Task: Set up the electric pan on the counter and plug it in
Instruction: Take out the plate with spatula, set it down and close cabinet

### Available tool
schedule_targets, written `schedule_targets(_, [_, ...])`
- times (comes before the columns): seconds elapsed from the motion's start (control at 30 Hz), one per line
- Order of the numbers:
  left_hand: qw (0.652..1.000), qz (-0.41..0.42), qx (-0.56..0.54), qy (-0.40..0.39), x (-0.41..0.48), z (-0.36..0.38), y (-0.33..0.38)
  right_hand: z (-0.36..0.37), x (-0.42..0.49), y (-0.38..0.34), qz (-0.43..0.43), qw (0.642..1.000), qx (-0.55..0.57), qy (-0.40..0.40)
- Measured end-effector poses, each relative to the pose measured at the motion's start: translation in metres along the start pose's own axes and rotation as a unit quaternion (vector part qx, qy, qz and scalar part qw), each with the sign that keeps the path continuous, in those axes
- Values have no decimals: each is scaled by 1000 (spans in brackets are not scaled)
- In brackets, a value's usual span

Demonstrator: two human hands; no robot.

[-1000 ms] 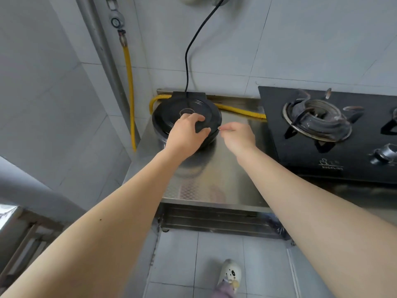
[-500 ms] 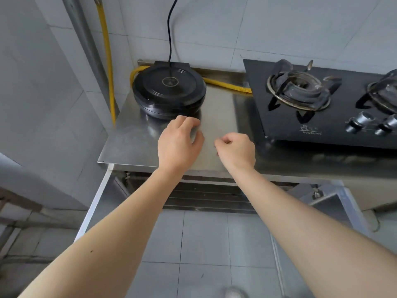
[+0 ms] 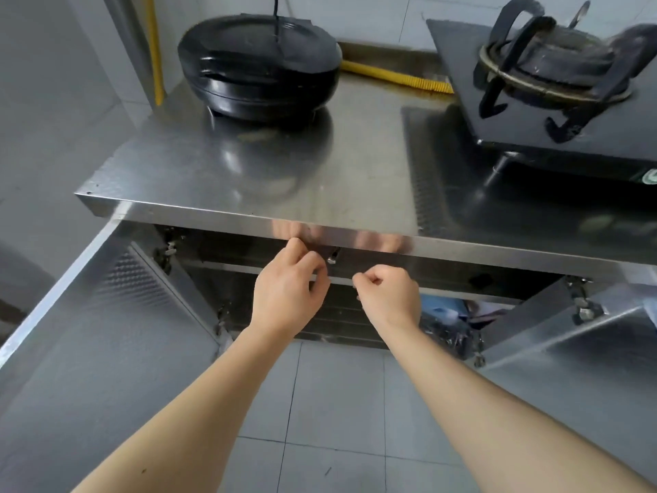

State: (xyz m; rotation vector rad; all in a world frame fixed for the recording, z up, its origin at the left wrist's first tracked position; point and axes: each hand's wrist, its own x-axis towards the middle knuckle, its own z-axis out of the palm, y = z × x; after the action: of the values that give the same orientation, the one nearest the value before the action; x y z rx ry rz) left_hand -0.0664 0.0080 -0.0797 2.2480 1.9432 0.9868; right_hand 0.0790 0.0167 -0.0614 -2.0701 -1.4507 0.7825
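Observation:
The round black electric pan [image 3: 259, 65] stands lid-down at the back left of the steel counter [image 3: 270, 172]. Its black cord [image 3: 275, 12] runs up the wall from its rear and out of the frame, so the plug is out of view. Both my hands are below the counter's front edge, far from the pan. My left hand [image 3: 288, 291] is loosely curled and holds nothing. My right hand [image 3: 389, 297] is closed in a loose fist, also with nothing in it.
A black gas stove [image 3: 554, 83] fills the counter's right side. A yellow gas hose [image 3: 394, 77] lies behind the pan and climbs the wall at left. Under the counter, two steel cabinet doors [image 3: 117, 314] stand swung out, with bags inside at right.
My left hand has let go of the pan lid. Both hands have drawn back and dropped below the counter's front edge, and my view has lowered toward the cabinet. The pan has stayed in place.

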Motion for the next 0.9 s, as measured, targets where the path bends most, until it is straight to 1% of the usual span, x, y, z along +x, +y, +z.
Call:
schedule_targets(0.07, [998, 46, 29, -13, -13, 30, -13, 22, 16, 20, -11, 1000, -13, -1])
schedule_targets(0.1, [997, 57, 39, -30, -16, 40, -19, 28, 22, 26, -13, 1000, -17, -2])
schedule_targets(0.13, [997, 43, 46, -38, -19, 54, -28, 39, 30, 34, -21, 1000, -13, -4])
schedule_targets(0.17, [998, 9, 47, -41, -19, 65, -35, 48, 38, 42, -28, 1000, -4, -3])
schedule_targets(0.23, [997, -67, 26, -20, -8, 88, -50, 65, 59, 52, -46, 999, 14, 5])
schedule_targets(0.27, [996, -87, 11, -10, 0, 97, -54, 71, 70, 55, -54, 998, 20, 12])
schedule_targets(0.4, [995, -94, -25, 3, 35, 131, -66, 90, 112, 69, -78, 994, 59, 44])
schedule_targets(0.5, [987, -130, -91, -2, 57, 163, -79, 97, 143, 84, -84, 988, 114, 65])
schedule_targets(0.57, [972, -167, -166, -4, 68, 182, -83, 98, 163, 94, -75, 983, 153, 68])
schedule_targets(0.67, [936, -224, -268, -37, 74, 200, -84, 103, 188, 102, -2, 973, 230, 30])
schedule_targets(0.77, [901, -274, -332, -58, 75, 210, -86, 112, 211, 107, 90, 936, 339, -38])
schedule_targets(0.83, [881, -301, -362, -59, 78, 211, -92, 113, 223, 104, 112, 915, 381, -68])
schedule_targets(0.9, [863, -321, -385, -59, 83, 208, -99, 113, 234, 98, 116, 903, 406, -76])
